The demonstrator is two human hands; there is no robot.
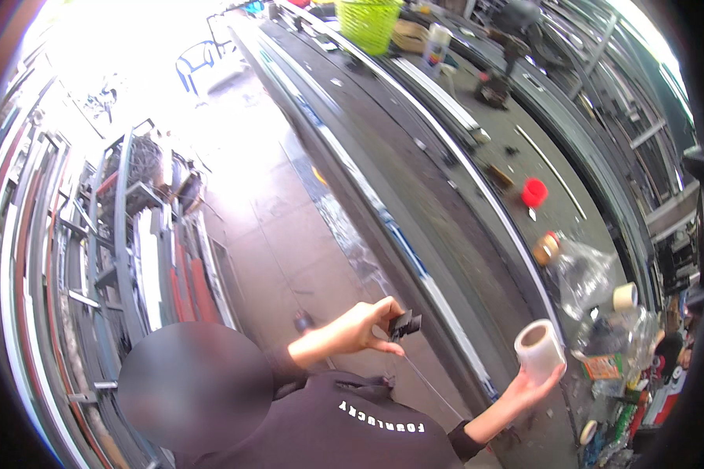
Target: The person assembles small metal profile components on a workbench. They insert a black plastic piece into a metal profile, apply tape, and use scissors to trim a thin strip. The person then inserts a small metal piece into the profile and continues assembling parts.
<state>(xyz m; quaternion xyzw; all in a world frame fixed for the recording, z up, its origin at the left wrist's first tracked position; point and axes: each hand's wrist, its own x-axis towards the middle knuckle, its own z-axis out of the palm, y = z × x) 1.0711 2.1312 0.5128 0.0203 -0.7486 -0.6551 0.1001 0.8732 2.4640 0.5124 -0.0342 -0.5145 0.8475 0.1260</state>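
Observation:
My left hand, over the near side of the bench, is closed with thumb and fingers around a short dark piece with a ridged, slotted end; its exact kind is unclear. To the right, my right hand grips the lower part of a roll of clear plastic film, its hollow core tilted upward. From below the left hand a thin pale strand runs down to the right, toward my right forearm. Where that strand ends is hidden.
Long dark and silver profiles lie along the bench. On its far side are a red cap-like piece, crumpled clear plastic, a tape roll, a spray can and a green basket. Racked bars stand left.

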